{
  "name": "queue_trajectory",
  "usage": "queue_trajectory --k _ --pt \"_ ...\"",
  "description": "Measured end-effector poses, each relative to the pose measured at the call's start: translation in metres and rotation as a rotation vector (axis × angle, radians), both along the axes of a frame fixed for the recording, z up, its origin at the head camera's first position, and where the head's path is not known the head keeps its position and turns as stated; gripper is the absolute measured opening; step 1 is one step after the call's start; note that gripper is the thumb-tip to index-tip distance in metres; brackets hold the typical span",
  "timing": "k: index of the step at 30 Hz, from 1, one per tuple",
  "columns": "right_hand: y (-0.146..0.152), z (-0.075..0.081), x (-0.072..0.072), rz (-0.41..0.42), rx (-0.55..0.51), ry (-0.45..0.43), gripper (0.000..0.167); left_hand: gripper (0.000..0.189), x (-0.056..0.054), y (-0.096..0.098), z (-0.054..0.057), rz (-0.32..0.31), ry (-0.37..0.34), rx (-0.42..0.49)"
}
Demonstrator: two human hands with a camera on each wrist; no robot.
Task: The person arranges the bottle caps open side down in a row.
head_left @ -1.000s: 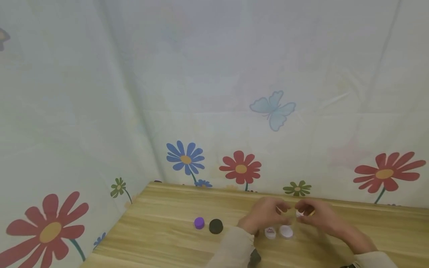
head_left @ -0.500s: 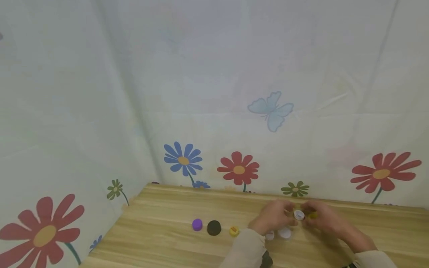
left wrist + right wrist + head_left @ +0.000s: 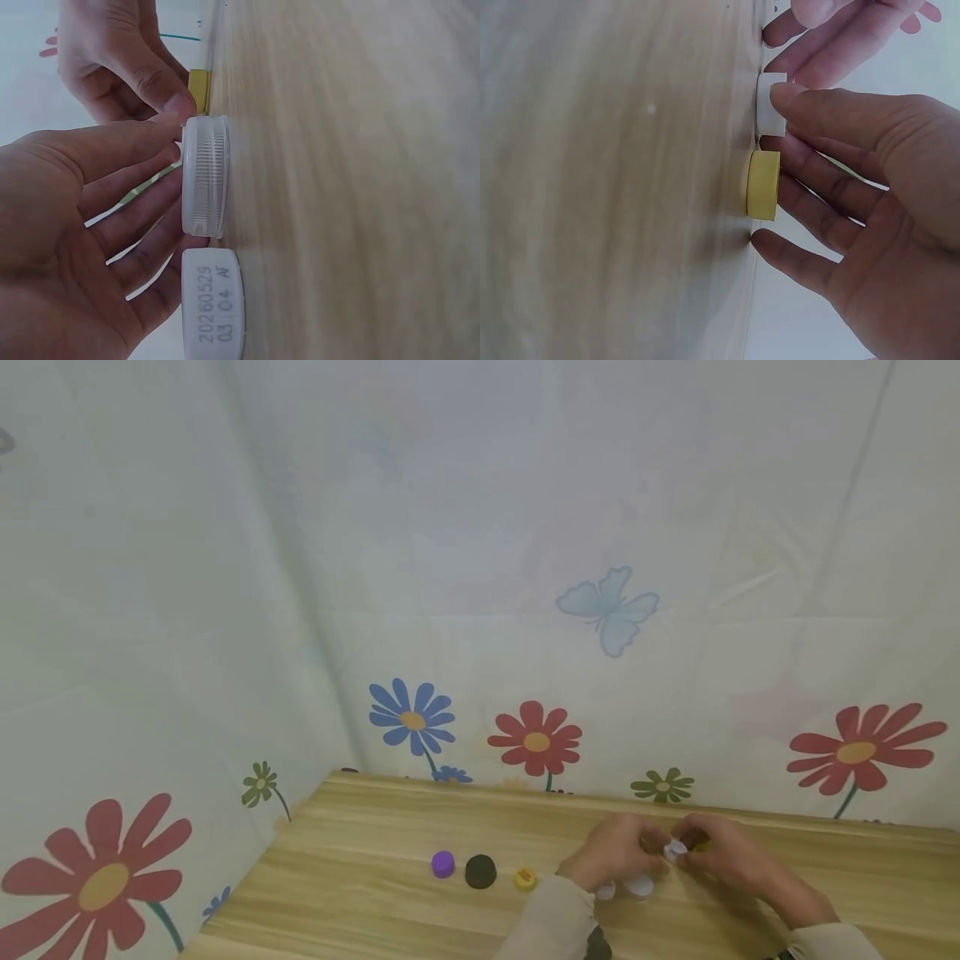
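Between my hands a white bottle cap (image 3: 675,850) sits close over the table, pinched by my right hand (image 3: 723,853) with the thumb on its near side and a finger behind. In the right wrist view, a yellow cap (image 3: 763,186) stands right beside that white cap (image 3: 771,105), below the other fingers. My left hand (image 3: 617,847) has its fingers loosely extended, the tips near the white cap. By its fingers in the left wrist view are a translucent ribbed cap (image 3: 205,176) and a white cap printed with numbers (image 3: 214,304).
Left of the hands, a yellow cap with red print (image 3: 525,878), a black cap (image 3: 481,871) and a purple cap (image 3: 443,864) lie spaced in a row on the wooden table (image 3: 360,827). A flower-printed curtain (image 3: 465,610) hangs behind the table's back edge.
My left hand has shifted right, uncovering the printed yellow cap. The white cap between the hands, face showing half a second ago, is now partly covered by my right thumb.
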State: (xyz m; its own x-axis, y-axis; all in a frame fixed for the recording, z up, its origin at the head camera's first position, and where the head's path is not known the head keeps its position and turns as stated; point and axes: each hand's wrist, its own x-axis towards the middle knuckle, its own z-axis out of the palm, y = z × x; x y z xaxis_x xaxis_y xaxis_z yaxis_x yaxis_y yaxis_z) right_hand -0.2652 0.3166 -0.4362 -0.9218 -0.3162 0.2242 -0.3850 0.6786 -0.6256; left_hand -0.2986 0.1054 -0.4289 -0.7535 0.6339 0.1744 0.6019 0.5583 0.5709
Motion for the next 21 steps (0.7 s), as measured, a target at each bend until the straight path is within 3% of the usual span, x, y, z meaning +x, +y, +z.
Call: queue_trajectory --k 7,11,15,21 --pt "-0.005 0.009 0.003 -0.050 0.011 0.009 0.014 0.028 0.000 -0.007 -0.002 -0.012 -0.028 0.078" --pt "-0.008 0.020 0.009 -0.055 -0.007 -0.020 0.006 0.019 0.001 -0.008 -0.002 0.021 -0.035 0.134" --pt "-0.010 0.030 0.014 -0.061 -0.012 -0.047 0.010 0.010 0.003 -0.007 0.000 0.059 -0.018 0.178" --pt "-0.007 0.033 0.016 0.025 -0.065 -0.078 0.010 0.007 0.004 -0.010 0.001 0.057 -0.054 0.222"
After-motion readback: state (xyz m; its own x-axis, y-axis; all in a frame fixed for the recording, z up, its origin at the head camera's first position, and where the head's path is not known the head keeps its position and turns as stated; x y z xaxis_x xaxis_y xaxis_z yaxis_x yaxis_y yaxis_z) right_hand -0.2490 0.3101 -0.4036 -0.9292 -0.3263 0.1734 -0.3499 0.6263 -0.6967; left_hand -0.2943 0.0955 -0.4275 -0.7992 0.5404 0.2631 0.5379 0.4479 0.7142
